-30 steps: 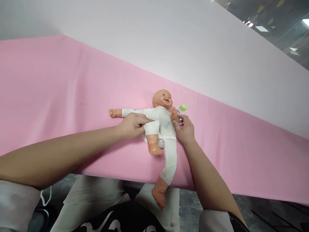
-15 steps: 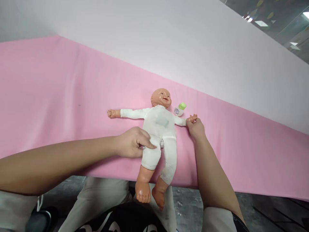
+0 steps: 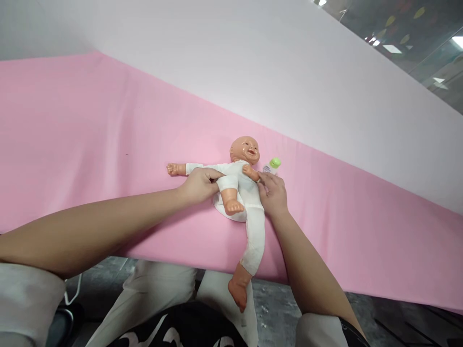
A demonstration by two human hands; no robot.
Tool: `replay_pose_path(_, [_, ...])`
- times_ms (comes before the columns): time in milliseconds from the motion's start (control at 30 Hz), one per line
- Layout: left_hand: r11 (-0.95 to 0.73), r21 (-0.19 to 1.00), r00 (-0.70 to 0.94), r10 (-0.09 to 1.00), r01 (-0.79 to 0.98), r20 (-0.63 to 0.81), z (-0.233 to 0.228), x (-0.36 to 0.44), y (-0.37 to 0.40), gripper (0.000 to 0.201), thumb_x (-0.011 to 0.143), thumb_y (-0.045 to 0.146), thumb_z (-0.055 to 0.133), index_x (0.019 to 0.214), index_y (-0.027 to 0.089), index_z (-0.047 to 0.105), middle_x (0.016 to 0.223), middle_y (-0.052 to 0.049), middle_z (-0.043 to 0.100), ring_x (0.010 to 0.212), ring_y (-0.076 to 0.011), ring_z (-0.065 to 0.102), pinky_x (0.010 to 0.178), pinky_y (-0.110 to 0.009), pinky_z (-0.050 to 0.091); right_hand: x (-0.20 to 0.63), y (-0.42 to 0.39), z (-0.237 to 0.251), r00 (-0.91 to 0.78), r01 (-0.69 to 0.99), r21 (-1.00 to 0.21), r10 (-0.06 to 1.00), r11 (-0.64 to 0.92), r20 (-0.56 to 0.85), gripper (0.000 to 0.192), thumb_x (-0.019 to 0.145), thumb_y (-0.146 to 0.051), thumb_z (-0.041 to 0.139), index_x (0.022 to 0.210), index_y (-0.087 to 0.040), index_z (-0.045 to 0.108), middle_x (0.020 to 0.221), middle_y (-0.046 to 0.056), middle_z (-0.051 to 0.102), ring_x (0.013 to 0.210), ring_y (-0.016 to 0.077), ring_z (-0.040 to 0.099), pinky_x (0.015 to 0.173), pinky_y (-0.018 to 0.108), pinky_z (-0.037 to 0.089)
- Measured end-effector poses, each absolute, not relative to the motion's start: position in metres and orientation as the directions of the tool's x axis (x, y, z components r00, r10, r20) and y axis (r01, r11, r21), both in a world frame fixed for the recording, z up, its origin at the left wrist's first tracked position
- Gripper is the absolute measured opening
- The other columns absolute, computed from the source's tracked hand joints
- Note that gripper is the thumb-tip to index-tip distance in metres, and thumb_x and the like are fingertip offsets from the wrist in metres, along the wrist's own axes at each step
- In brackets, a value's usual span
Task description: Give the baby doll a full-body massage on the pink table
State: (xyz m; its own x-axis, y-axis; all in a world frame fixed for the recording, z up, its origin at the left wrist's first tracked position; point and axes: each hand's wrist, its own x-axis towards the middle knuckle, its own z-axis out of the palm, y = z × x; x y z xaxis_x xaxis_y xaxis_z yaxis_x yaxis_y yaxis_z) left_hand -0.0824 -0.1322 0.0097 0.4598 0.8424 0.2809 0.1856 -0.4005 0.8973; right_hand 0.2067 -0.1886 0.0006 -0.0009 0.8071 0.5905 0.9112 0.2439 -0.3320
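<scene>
Both hands are clamped on the doll: left hand on its raised leg, right hand on its arm

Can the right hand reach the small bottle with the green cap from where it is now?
Probably yes. The right hand rests at the doll, and the small bottle lies on the pink cloth just beyond its fingers, with nothing between them.

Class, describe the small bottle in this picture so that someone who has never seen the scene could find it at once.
Start at the pink cloth that covers the table and find the baby doll in white clothes lying on it. Just beyond the right hand, beside the doll's head, lies a small bottle. It is the only thing there with a bright green cap, and far smaller than the doll.
</scene>
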Motion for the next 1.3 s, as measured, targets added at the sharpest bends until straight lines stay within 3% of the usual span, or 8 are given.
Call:
replay_pose_path(133, [-0.416,0.887,0.468,0.836,0.201,0.286,0.005,-0.079,-0.126,0.027,0.077,0.022,0.064,0.092,0.018,0.086,0.085,-0.002,0.08,0.079,-0.0199,0.073,0.068,-0.028,0.055,0.205,-0.188,0.001,-0.076,0.925,-0.267,0.822,0.269,0.564,0.036,0.099,-0.027,0.058,0.131,-0.025,0.075,0.132,0.011,0.073,0.126,0.031,0.062,0.115,0.054,0.049])
replay_pose_path(333, [-0.524,0.829,0.46,0.796,0.197,0.394,0.012,-0.081,-0.133,0.028,0.077,0.018,0.064,0.093,0.019,0.087,0.078,-0.001,0.077,0.07,-0.0155,0.068,0.062,-0.025,0.051,0.214,-0.187,0.005,0.062,0.855,-0.46,0.832,0.24,0.551,0.037,0.102,-0.039,0.057,0.134,-0.025,0.07,0.131,0.01,0.075,0.121,0.0301,0.067,0.109,0.054,0.052])
replay_pose_path(533, [-0.698,0.716,0.597,0.572,-0.005,0.563,0.02,-0.086,-0.149,0.021,0.085,0.019,0.071,0.099,0.022,0.087,0.071,-0.001,0.072,0.064,-0.0117,0.064,0.061,-0.022,0.05,0.242,-0.186,0.002,0.394,0.562,-0.803,0.79,0.198,0.47,0.05,0.098,-0.048,0.065,0.143,-0.027,0.06,0.136,0.009,0.073,0.12,0.0253,0.07,0.107,0.047,0.056])
replay_pose_path(667, [-0.735,0.663,0.708,0.393,-0.142,0.587,0.021,-0.087,-0.162,0.02,0.088,0.021,0.075,0.103,0.024,0.087,0.063,0.0,0.063,0.057,-0.0116,0.06,0.056,-0.022,0.045,0.267,-0.185,-0.004,0.536,0.399,-0.912,0.782,0.097,0.318,0.065,0.095,-0.052,0.068,0.152,-0.026,0.051,0.134,0.011,0.074,0.112,0.0253,0.073,0.097,0.046,0.06])
replay_pose_path(767, [-0.717,0.677,0.779,0.326,-0.166,0.536,0.021,-0.086,-0.17,0.022,0.087,0.02,0.073,0.102,0.026,0.087,0.062,-0.001,0.062,0.054,-0.0124,0.058,0.054,-0.024,0.043,0.285,-0.181,-0.011,0.616,0.398,-0.913,0.763,-0.088,0.195,0.064,0.087,-0.05,0.077,0.141,-0.02,0.058,0.126,0.013,0.077,0.108,0.0274,0.075,0.101,0.049,0.059])
replay_pose_path(933, [-0.696,0.708,0.744,0.41,-0.119,0.528,0.024,-0.087,-0.168,0.02,0.087,0.024,0.072,0.1,0.024,0.087,0.064,-0.002,0.068,0.057,-0.0135,0.062,0.056,-0.024,0.046,0.285,-0.179,-0.008,0.623,0.518,-0.828,0.758,-0.214,0.194,0.06,0.084,-0.051,0.078,0.133,-0.02,0.064,0.111,0.011,0.08,0.102,0.0293,0.076,0.102,0.051,0.057])
replay_pose_path(1100, [-0.574,0.817,0.547,0.699,0.046,0.461,0.022,-0.087,-0.149,0.024,0.084,0.021,0.067,0.1,0.019,0.086,0.088,-0.004,0.082,0.076,-0.0174,0.073,0.068,-0.026,0.054,0.248,-0.185,0.003,0.547,0.563,-0.826,0.735,0.031,0.4,0.064,0.088,-0.05,0.075,0.141,-0.019,0.056,0.118,0.012,0.077,0.097,0.0228,0.075,0.09,0.04,0.061])
replay_pose_path(1300, [-0.354,0.917,0.49,0.842,0.187,0.225,0.011,-0.08,-0.127,0.024,0.079,0.025,0.062,0.087,0.014,0.082,0.078,-0.002,0.077,0.072,-0.0182,0.068,0.061,-0.026,0.05,0.209,-0.19,0.006,0.056,0.862,-0.456,0.85,0.224,0.524,0.037,0.1,-0.034,0.058,0.133,-0.029,0.073,0.137,0.007,0.074,0.125,0.0282,0.066,0.112,0.053,0.053])
